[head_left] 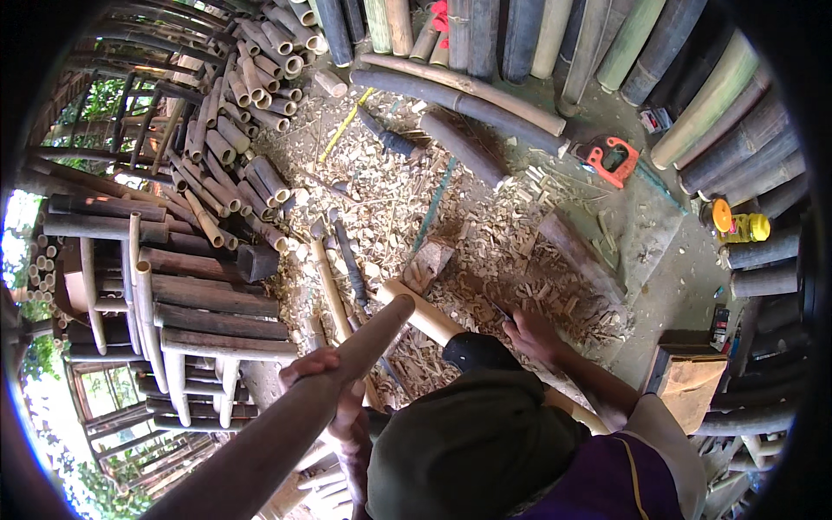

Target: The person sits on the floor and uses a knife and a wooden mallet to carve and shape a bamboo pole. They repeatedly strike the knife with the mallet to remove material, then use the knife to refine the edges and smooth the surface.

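A long brown bamboo pole [286, 442] slants up from the lower left, its tip overlapping a pale, smooth bamboo length [425, 314]. My left hand [325, 386] is wrapped round this pole, partly hidden behind it. To the right, my right hand [530, 335] is closed on a tool with a thin dark blade, only a little of which shows; it looks like a knife. Just beyond the pale length stands a wooden block [428, 265]. Dark cloth [472, 442] fills the lower middle and hides what lies below.
Wood chips [468, 230] cover the ground. An orange-handled saw [611, 160] lies far right, near a yellow bottle [747, 228]. Cut bamboo tubes [251, 82] are piled far left, with a bamboo rack [217, 295] nearer. Bamboo poles [555, 39] lean along the far side. A wooden box [685, 381] stands right.
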A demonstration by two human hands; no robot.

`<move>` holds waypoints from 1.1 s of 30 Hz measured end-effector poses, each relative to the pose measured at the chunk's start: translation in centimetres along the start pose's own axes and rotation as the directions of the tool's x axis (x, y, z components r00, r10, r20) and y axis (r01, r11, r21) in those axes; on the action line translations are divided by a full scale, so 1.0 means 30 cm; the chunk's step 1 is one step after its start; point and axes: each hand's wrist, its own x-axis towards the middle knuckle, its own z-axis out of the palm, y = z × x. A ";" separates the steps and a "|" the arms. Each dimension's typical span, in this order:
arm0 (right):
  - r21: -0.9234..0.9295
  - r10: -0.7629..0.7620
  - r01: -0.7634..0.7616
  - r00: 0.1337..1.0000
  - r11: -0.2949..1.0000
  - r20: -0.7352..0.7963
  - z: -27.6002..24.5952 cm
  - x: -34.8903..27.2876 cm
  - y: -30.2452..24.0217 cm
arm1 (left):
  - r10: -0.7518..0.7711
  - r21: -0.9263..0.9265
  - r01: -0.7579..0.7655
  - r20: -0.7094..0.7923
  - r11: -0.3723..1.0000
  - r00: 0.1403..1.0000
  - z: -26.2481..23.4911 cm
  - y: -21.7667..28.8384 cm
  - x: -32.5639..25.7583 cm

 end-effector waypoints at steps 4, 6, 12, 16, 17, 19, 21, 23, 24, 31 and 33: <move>-0.026 -0.021 0.021 1.000 0.999 0.007 -0.005 0.028 -0.007 | -0.074 -0.102 0.068 -0.053 0.992 0.996 0.017 0.028 0.039; -0.008 -0.045 0.045 0.999 0.999 0.020 -0.014 0.045 -0.012 | -0.216 -0.193 0.197 -0.080 0.961 0.973 -0.043 0.019 0.097; 0.007 -0.117 0.117 0.993 0.993 -0.028 -0.026 0.124 -0.051 | 0.050 -0.021 -0.050 -0.016 0.999 0.999 -0.062 0.004 -0.047; -0.076 -0.109 0.109 0.994 0.991 -0.003 -0.002 0.160 -0.022 | -0.223 -0.212 0.169 -0.264 0.963 0.938 -0.165 -0.037 0.072; -0.087 -0.100 0.100 0.995 0.991 0.005 -0.003 0.169 -0.039 | -0.349 -0.311 0.260 -0.277 0.914 0.895 -0.229 -0.072 0.136; -0.095 -0.055 0.065 0.993 0.993 0.105 -0.014 0.190 -0.092 | -0.451 -0.194 0.408 -0.435 0.892 0.779 -0.313 -0.134 0.252; -0.070 -0.032 0.043 0.989 0.997 0.147 -0.023 0.197 -0.153 | -0.511 -0.240 0.460 -0.551 0.854 0.660 -0.456 -0.235 0.308; 0.108 -0.002 -0.015 0.988 0.994 0.154 0.011 0.211 -0.135 | -0.447 -0.136 0.474 -0.620 0.870 0.644 -0.555 -0.362 0.294; 0.190 0.022 -0.053 0.986 0.980 0.162 0.019 0.209 -0.116 | -0.491 0.099 0.695 -0.638 0.712 0.593 -0.583 -0.397 0.278; 0.306 0.060 -0.096 0.990 0.947 0.125 -0.038 0.226 -0.172 | -0.630 0.639 0.766 -0.570 0.063 0.528 -0.627 -0.690 -0.141; 0.301 0.137 -0.209 0.960 0.930 0.244 -0.066 0.240 -0.281 | -0.668 0.672 0.740 -0.538 0.028 0.514 -0.668 -0.759 -0.294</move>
